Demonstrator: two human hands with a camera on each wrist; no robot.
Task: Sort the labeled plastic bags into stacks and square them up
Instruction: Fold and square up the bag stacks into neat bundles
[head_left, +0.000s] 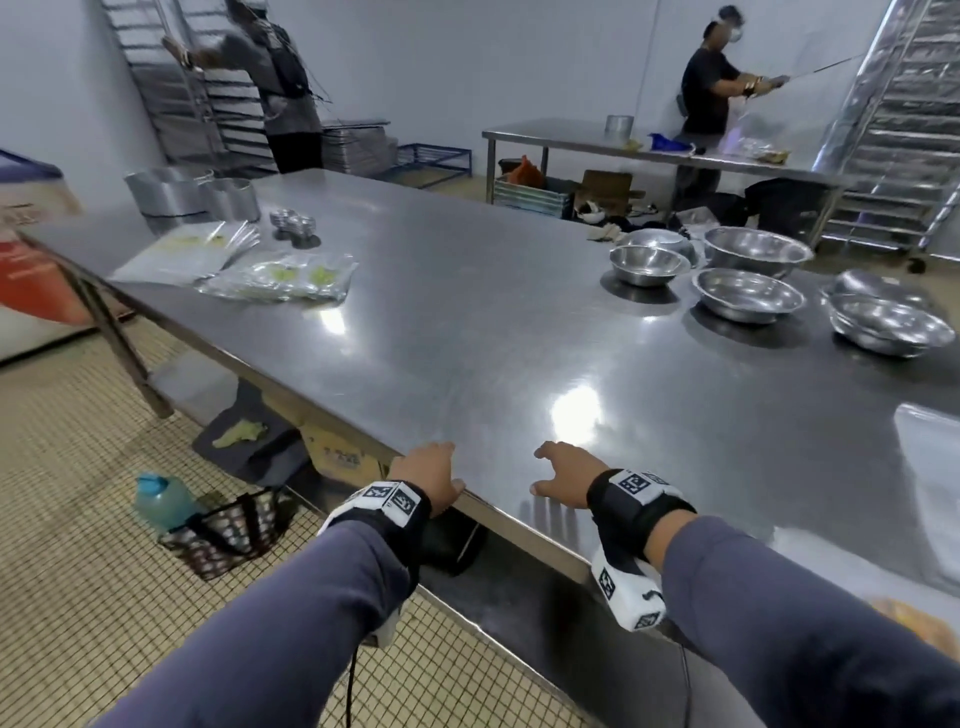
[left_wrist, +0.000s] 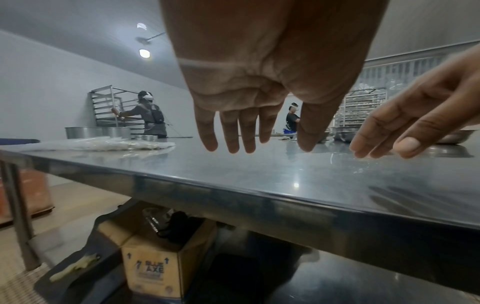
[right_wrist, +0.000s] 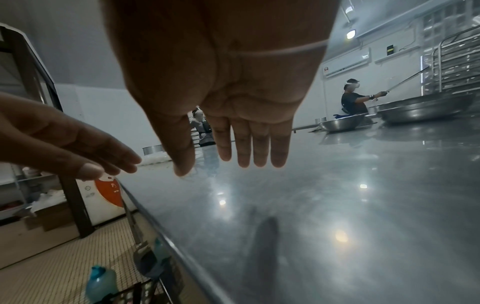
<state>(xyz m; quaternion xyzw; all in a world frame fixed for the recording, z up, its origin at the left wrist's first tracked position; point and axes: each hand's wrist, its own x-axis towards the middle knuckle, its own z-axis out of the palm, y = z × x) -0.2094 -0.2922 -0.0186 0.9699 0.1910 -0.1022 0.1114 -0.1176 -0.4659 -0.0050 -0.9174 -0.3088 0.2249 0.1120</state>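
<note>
- The left hand (head_left: 434, 475) rests at the near edge of the steel table (head_left: 467, 332), fingers (left_wrist: 228, 131) straight and holding nothing.
- The right hand (head_left: 563, 475) lies just beside it over the tabletop, its fingers (right_wrist: 255, 144) likewise extended and empty.
- The labeled plastic bags (head_left: 280, 278) lie in loose heaps at the table's far left corner, well apart from both hands.
- Steel bowls (head_left: 748, 293) sit across the table's far right side.
- Two other people work by tray racks in the background.

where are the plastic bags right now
In the head view the plastic bags lie at the far left of the steel table, beside the small metal tins, away from both hands.
</note>
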